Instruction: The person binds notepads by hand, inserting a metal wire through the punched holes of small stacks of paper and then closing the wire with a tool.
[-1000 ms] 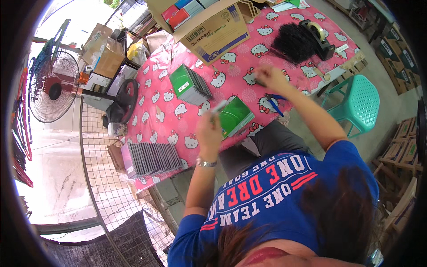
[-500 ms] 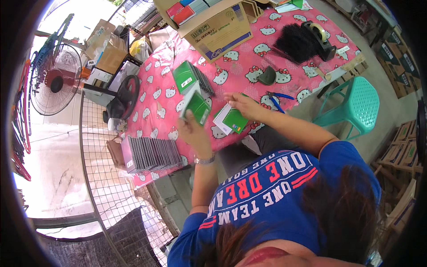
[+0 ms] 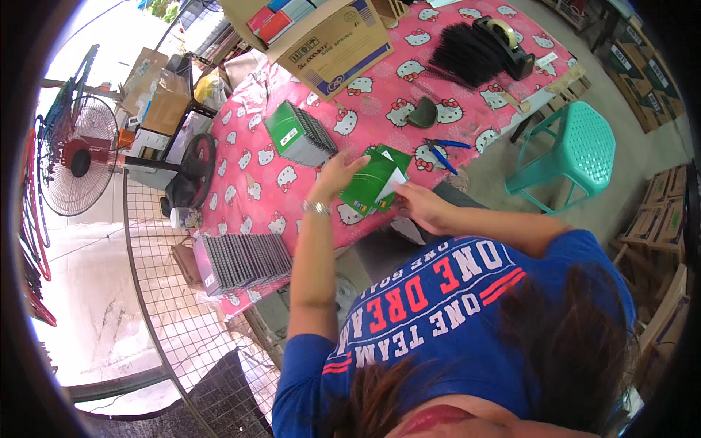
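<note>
Both hands are on the green notebooks now, at the near side of the pink tabletop, and the step in hand looks like handling and sorting out the covers and pages. The top notebook lies at a slant, partly over a second notebook, with a white sheet showing at its right side. Here's the left hand: loosely curved, fingers stretched to the top notebook's left edge; whether it grips or merely steadies, I cannot tell. Across from it, the right hand is nearly closed, thumb and finger pinching the white sheet's edge. The next move seems to call for a steady left hand while the right brings that sheet square with the covers, without creasing it. Just beyond sit the blue pliers, untouched, and up to the left stands the green stack.
</note>
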`<action>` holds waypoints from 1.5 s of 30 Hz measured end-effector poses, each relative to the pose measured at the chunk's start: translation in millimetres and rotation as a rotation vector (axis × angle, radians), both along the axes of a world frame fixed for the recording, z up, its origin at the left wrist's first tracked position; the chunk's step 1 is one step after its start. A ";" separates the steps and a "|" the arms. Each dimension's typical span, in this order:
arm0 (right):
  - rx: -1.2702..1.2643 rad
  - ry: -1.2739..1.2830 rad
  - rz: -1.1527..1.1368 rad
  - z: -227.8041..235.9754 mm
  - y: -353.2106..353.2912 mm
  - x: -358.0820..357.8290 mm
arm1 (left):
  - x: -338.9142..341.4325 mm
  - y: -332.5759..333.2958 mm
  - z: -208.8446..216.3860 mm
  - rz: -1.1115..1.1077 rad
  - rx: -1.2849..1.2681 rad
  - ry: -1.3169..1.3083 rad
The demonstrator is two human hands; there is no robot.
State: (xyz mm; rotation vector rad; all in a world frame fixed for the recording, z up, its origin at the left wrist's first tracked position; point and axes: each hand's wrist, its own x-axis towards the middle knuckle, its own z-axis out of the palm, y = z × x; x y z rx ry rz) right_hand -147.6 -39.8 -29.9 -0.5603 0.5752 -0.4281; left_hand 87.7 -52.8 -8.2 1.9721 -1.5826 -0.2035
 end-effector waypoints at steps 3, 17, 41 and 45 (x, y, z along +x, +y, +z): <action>-0.040 -0.072 -0.024 6.7 -7.3 42.8 | 20.4 -21.8 7.1 -0.167 0.996 0.651; -0.277 0.025 -0.107 -3.3 20.4 35.8 | 42.9 -22.6 7.4 -0.071 1.008 1.019; -0.642 0.461 0.021 -61.3 8.2 33.1 | 39.3 -6.9 17.2 -0.187 0.711 1.041; -0.439 0.563 0.222 -36.7 8.9 23.5 | 37.4 37.3 31.1 -0.042 0.496 1.095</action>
